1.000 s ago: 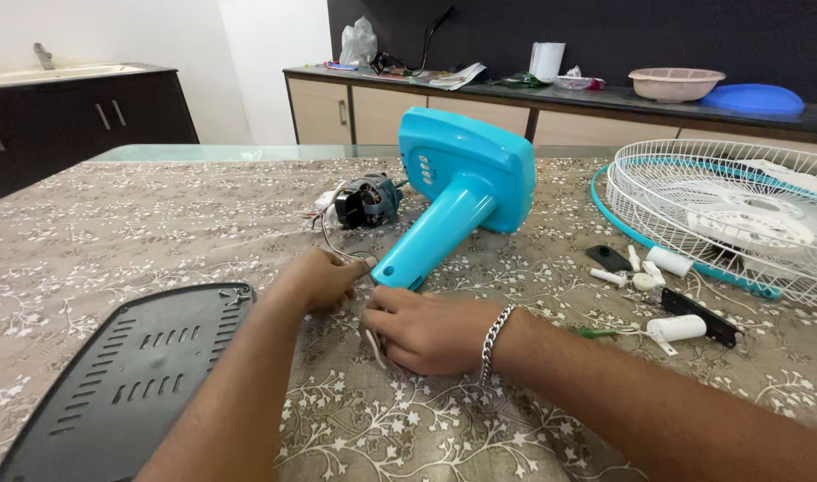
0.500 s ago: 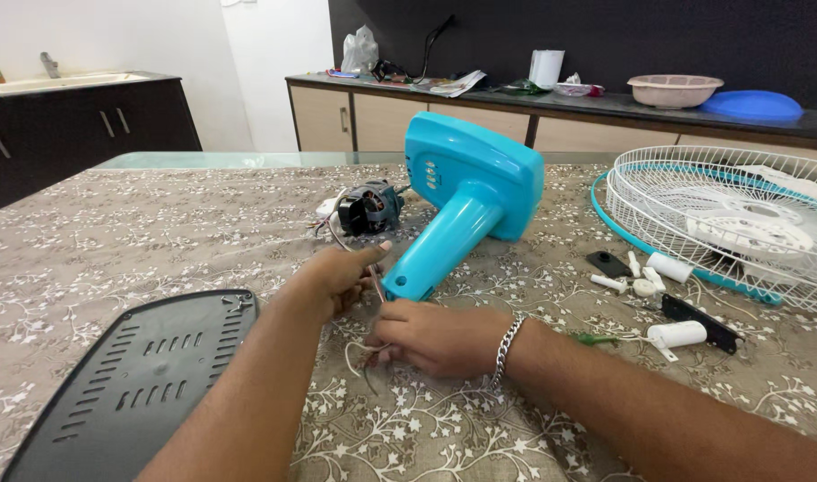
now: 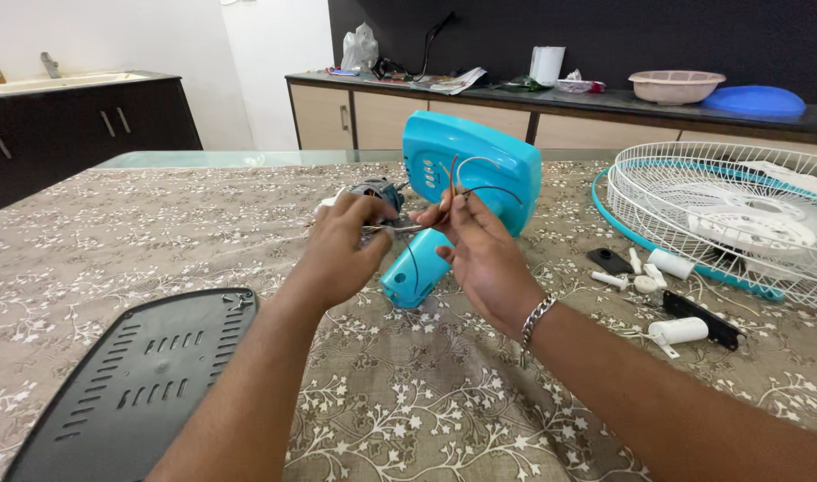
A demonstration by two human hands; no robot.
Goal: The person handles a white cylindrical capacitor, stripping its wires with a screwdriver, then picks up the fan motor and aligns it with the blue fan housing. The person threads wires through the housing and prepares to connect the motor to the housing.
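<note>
A turquoise fan stand [image 3: 469, 178] lies on its side on the table with a floral cloth [image 3: 426, 402]. Thin wires [image 3: 466, 178] loop up in front of it. My right hand [image 3: 484, 254], with a silver bracelet on the wrist, pinches the wires between thumb and fingers. My left hand [image 3: 341, 245] is closed on the other end of the wires, just in front of a small dark fan motor [image 3: 377, 189]. Both hands are raised above the cloth.
A black vented base plate [image 3: 136, 379] lies at the front left. A white wire fan guard [image 3: 739, 214] rests at the right, with small white and black parts [image 3: 667, 295] beside it. Behind stands a counter [image 3: 560, 94] with a basin, blue lid and clutter.
Both hands have lifted off the cloth and risen toward the fan stand, bringing the wires up with them. The camera has come closer.
</note>
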